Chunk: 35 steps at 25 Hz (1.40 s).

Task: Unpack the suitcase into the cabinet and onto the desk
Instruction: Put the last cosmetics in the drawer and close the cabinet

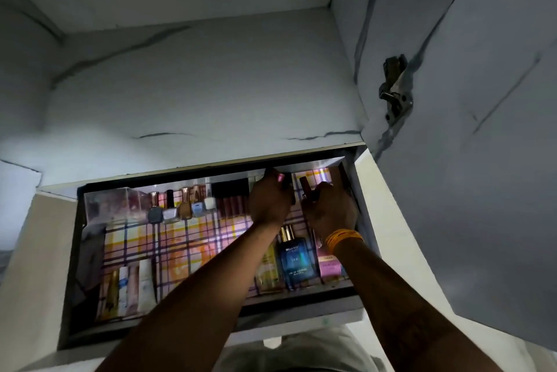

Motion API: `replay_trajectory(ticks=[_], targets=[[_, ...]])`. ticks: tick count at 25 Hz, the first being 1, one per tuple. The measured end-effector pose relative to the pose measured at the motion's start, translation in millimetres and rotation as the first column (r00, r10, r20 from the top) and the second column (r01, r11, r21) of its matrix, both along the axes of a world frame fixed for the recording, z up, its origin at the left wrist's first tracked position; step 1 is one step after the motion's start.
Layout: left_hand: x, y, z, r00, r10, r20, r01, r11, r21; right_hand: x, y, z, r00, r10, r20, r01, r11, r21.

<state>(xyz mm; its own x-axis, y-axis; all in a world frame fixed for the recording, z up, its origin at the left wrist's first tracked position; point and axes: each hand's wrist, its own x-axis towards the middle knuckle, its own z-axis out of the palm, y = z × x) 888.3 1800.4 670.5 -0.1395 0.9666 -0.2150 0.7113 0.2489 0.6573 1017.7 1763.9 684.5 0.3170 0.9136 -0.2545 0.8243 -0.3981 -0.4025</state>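
Both forearms reached up from the bottom of the view into an open drawer lined with plaid paper in pink, yellow and purple. At the drawer's far right corner the left hand was curled round a small dark object whose pink end showed at the fingertips; what it was could not be made out. Just beside it, the right hand gripped a slim dark reddish-brown tube, probably a lipstick, standing upright between the fingers. Orange bangles circled the right wrist. Along the drawer's far edge a row of nail polish bottles stood side by side, with a clear plastic box to their left and a row of dark lip-colour tubes to their right, close to the left hand. Near the front right, under the arms, stood a blue perfume bottle with a gold cap, a yellowish bottle on its left and a pink box on its right. Several upright cream tubes were grouped at the front left corner. Above the drawer the cabinet showed a white marbled shelf surface, and its door hung open on the right with a metal hinge in view. No suitcase appeared in view, and the scene was dim.
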Motion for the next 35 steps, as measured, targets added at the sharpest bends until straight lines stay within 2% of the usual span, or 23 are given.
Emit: replay_trajectory(ticks=[3, 6, 8, 11, 14, 20, 22, 25, 29, 32, 35], targets=[[2, 2, -10, 0.99, -0.068, -0.126, 0.072, 0.997, 0.029, 0, 13, -5, 1.0, -0.008, 0.002, 0.008, 0.999, -0.048], [-2, -9, -11, 0.988, -0.116, -0.105, 0.127, 0.986, 0.109, 3, 18, -10, 1.0, 0.009, 0.019, -0.008, 0.998, -0.055], [-11, -17, -15, 0.968, -0.219, -0.123, 0.235, 0.962, 0.139, 5, 22, -13, 1.0, 0.018, 0.023, -0.017, 0.998, -0.053], [-18, -21, -15, 0.899, -0.372, -0.229, 0.407, 0.905, 0.127, 4, 27, -18, 0.999, 0.036, -0.013, -0.037, 0.997, -0.061], [-17, -15, -14, 0.863, -0.415, -0.288, 0.455, 0.886, 0.086, 1, 28, -22, 0.996, 0.019, -0.086, -0.025, 0.998, -0.063], [-21, -19, -12, 0.876, -0.354, -0.327, 0.391, 0.919, 0.051, -5, 38, -23, 0.976, -0.001, -0.217, -0.015, 0.997, -0.075], [-18, -20, -11, 0.926, -0.298, -0.23, 0.32, 0.946, 0.06, -2, 36, -21, 0.948, -0.085, -0.307, 0.065, 0.995, -0.075], [-12, -19, -2, 0.997, -0.081, 0.016, 0.08, 0.995, 0.054, 8, 36, -16, 0.905, -0.204, -0.372, 0.197, 0.979, -0.058], [-10, -20, 4, 0.994, 0.081, 0.074, -0.082, 0.997, 0.013, 6, 48, -10, 0.862, -0.282, -0.422, 0.298, 0.954, -0.03], [-9, -23, 0, 0.979, 0.155, 0.134, -0.155, 0.988, -0.013, 7, 42, -14, 0.898, -0.239, -0.369, 0.252, 0.968, -0.012], [-12, -26, -7, 0.955, 0.21, 0.209, -0.213, 0.977, -0.007, 9, 37, -20, 0.966, -0.093, -0.24, 0.103, 0.994, 0.03]])
